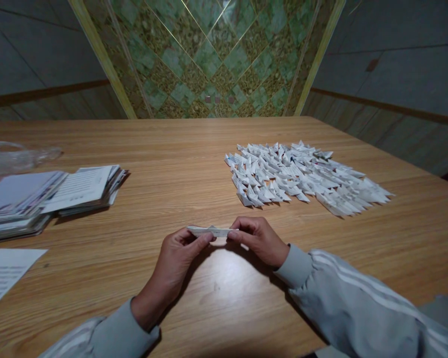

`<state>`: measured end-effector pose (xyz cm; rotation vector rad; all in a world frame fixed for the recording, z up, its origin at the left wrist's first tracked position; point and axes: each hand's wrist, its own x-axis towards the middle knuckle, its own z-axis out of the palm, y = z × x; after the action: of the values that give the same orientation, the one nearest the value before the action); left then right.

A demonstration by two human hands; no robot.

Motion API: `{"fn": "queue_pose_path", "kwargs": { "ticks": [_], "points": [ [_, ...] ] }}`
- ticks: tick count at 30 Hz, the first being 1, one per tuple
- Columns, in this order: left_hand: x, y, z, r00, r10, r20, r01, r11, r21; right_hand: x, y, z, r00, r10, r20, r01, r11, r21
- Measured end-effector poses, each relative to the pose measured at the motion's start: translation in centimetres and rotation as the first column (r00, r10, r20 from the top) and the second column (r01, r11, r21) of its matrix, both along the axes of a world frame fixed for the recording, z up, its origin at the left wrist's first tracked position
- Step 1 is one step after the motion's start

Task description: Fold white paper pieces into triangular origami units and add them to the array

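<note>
Between my two hands is a small folded paper boat [219, 232], held level just above the table in the middle of the view. A small peak shows above its long printed side. My left hand [182, 253] pinches its left part, with the thumb along the near side. The right end is gripped by my right hand [257, 239], thumb in front and fingers curled behind. Beyond my right hand, many folded paper boats [283, 171] stand packed close together on the wooden table [164, 174].
At the left lie a stack of papers [18, 191] and a smaller printed pile [84, 186] leaning against it. A single printed sheet [11, 271] rests nearer me. Clear plastic wrap [18, 156] sits behind the stacks. A tiled wall [216, 59] rises past the table's far edge.
</note>
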<state>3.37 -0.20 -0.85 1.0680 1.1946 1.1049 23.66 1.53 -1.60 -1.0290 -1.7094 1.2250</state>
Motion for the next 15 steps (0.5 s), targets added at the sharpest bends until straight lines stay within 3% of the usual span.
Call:
{"fn": "queue_pose_path", "kwargs": {
  "ticks": [8,15],
  "points": [
    [-0.95,0.59,-0.67,0.997,0.052,0.053,-0.053,0.998,0.017,0.76,0.87,0.04,0.994,0.069,-0.083,-0.078,0.990,-0.114],
    [-0.50,0.04,-0.72,1.000,-0.005,0.029,0.004,1.000,0.011,0.48,0.65,0.60,0.990,0.098,-0.102,-0.110,0.987,-0.120]
  ]
}}
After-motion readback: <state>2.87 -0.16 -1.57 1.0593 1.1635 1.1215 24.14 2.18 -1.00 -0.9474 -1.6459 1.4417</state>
